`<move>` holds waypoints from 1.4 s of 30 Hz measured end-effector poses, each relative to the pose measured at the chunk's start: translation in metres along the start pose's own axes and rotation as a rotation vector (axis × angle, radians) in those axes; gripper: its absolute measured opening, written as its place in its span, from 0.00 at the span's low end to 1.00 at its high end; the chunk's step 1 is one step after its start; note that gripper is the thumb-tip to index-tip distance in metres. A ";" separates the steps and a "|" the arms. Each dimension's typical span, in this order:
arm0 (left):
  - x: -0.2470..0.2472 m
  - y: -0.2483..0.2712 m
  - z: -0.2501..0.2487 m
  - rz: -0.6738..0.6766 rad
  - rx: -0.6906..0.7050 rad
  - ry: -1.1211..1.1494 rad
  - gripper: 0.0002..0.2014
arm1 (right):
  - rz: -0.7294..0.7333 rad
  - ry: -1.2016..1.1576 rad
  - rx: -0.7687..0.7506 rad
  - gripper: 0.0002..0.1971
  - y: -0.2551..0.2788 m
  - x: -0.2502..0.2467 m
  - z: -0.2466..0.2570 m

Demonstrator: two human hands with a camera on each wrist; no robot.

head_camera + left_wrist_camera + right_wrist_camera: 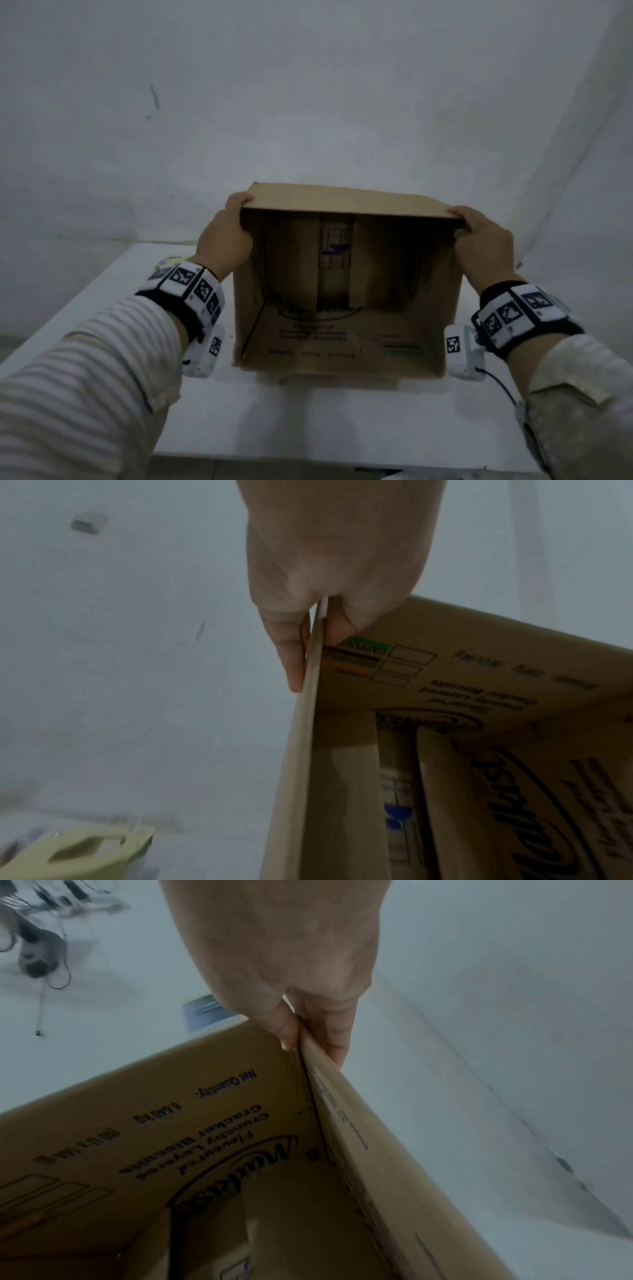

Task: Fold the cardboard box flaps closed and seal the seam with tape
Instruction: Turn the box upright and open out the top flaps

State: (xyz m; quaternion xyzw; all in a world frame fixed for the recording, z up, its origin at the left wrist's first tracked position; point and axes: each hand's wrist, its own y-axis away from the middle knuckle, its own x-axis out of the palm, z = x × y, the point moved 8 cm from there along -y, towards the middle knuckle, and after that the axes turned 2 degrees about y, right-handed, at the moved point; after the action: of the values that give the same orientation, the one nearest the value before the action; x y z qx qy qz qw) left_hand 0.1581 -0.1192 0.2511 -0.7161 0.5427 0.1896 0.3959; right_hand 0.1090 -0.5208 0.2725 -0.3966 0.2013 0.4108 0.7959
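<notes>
A brown cardboard box (342,339) lies on its side on the white table, its open mouth facing me and printed panels inside. Its far end is closed by flaps with a white label (334,250) over the seam. My left hand (226,240) grips the upper left corner; in the left wrist view my left hand (325,574) pinches the box (479,669) wall edge between thumb and fingers. My right hand (479,236) grips the upper right corner, and the right wrist view shows my right hand (291,961) pinching the box (171,1110) edge the same way.
A pale yellow-green tape dispenser (78,850) sits on the table left of the box, partly hidden behind my left wrist (173,260). The white table (308,418) meets a white wall behind. Cables and a dark device (34,955) and a dark card (209,1010) lie beyond.
</notes>
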 end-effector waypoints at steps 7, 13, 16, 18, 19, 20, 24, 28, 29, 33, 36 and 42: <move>-0.035 -0.039 -0.026 0.132 -0.036 -0.006 0.23 | 0.058 0.194 -0.072 0.22 -0.032 -0.024 0.017; -0.018 -0.046 -0.019 0.205 -0.003 -0.080 0.25 | 0.285 0.272 -0.043 0.33 -0.033 0.008 0.010; -0.002 -0.038 -0.009 0.254 -0.018 -0.033 0.29 | 0.442 0.318 -0.046 0.42 -0.023 0.021 0.004; 0.010 -0.031 -0.004 0.287 0.017 -0.048 0.36 | 0.530 0.309 -0.021 0.45 -0.015 0.026 -0.005; 0.014 -0.027 0.001 0.298 0.012 -0.078 0.40 | 0.567 0.297 0.001 0.45 -0.012 0.029 -0.012; 0.018 -0.025 0.009 0.307 -0.013 -0.117 0.42 | 0.600 0.269 0.032 0.44 -0.009 0.031 -0.020; 0.028 -0.008 0.034 0.402 -0.203 -0.138 0.40 | 0.707 0.088 0.157 0.36 0.008 0.040 -0.044; 0.022 0.023 0.032 0.582 -0.319 -0.025 0.25 | 0.746 0.040 0.210 0.30 0.025 0.038 -0.045; 0.020 0.030 0.030 0.621 -0.331 -0.009 0.26 | 0.767 0.024 0.223 0.30 0.032 0.037 -0.045; 0.020 0.045 0.025 0.650 -0.343 0.058 0.29 | 0.824 0.080 0.221 0.34 0.047 0.035 -0.040; 0.018 0.042 0.026 0.533 -0.298 0.042 0.25 | 0.767 0.135 0.187 0.31 0.041 0.033 -0.038; 0.018 0.032 0.032 0.406 -0.270 0.110 0.36 | 0.784 0.234 0.147 0.33 0.040 0.025 -0.034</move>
State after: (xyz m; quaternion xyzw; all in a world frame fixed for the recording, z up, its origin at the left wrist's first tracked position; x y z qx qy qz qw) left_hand 0.1398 -0.1086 0.2070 -0.6482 0.6659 0.2965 0.2203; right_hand 0.0908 -0.5214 0.2175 -0.2759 0.4549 0.6196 0.5770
